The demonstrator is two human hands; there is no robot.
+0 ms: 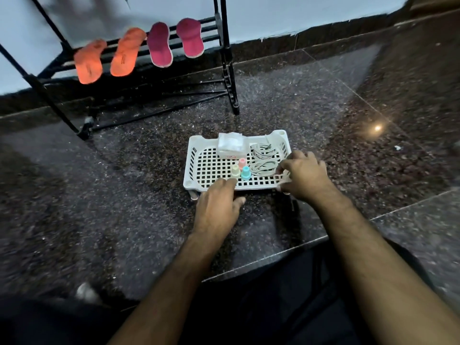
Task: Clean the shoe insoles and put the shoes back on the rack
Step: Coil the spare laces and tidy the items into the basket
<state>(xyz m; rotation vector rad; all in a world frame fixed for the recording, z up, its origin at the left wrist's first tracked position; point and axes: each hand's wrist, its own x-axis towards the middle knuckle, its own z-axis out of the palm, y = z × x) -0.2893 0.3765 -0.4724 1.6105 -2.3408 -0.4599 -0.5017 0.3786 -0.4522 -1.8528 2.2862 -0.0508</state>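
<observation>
Both hands are on the near edge of a white tray (199, 168) on the floor. The right hand (305, 174) has its fingers curled over the tray's near right corner, with the thumb under the rim, so it grips the tray. The left hand (219, 202) lies on the near rim, more to the left. Its fingers reach over the edge with the tips on the tray's grid; the picture is a bit soft there, but they look fairly straight, resting and not clamped.

Just past the left fingertips stand three small bottles close together: a yellow one (235, 170), a pink one (242, 162) and a blue one (246, 172). Beside the right hand's fingers lie coils of pale laces (262, 161). At the far side of the tray sits a stack of white wipes (230, 145). It has a small red label on the front, too small to read.

The tray rests on a dark speckled floor (124, 207). Well beyond the hands, up and to the left, stands a black rack (225, 46) against a pale wall. Four insoles hang over its bars in a row: two orange insoles (124, 52) on the left and two pink insoles (189, 37) on the right. One orange insole has a faint mark in the middle that cannot be read.
</observation>
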